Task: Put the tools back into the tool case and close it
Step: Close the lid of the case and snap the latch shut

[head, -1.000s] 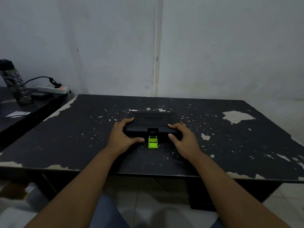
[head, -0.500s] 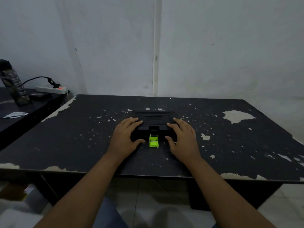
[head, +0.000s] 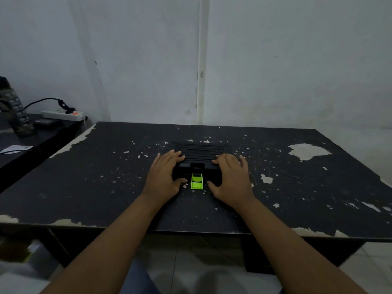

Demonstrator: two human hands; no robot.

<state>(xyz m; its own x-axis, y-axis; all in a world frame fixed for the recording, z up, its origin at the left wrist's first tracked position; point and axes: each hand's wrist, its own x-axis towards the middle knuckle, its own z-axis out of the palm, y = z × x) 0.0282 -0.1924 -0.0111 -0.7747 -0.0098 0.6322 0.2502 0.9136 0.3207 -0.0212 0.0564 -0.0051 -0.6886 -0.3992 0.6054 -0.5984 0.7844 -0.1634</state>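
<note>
A black ribbed tool case point(head: 199, 151) lies flat on the dark table point(head: 106, 187), its lid down. A lime-green latch point(head: 196, 181) hangs open at the middle of its front edge, flipped toward me. My left hand point(head: 166, 176) lies on the case's left front corner with fingers straight on the lid and thumb at the front edge. My right hand point(head: 231, 177) mirrors it on the right front corner. No loose tools show on the table.
The table's paint is chipped, with a large bare patch point(head: 306, 151) at the right. A side table on the left carries a power strip point(head: 62, 115), a dark bottle point(head: 14, 109) and a paper slip point(head: 14, 148). A wall stands close behind.
Both hands have moved from gripping the case's front corners to lying flat on top of the lid. The lid has gone down flat. The green latch stays flipped open.
</note>
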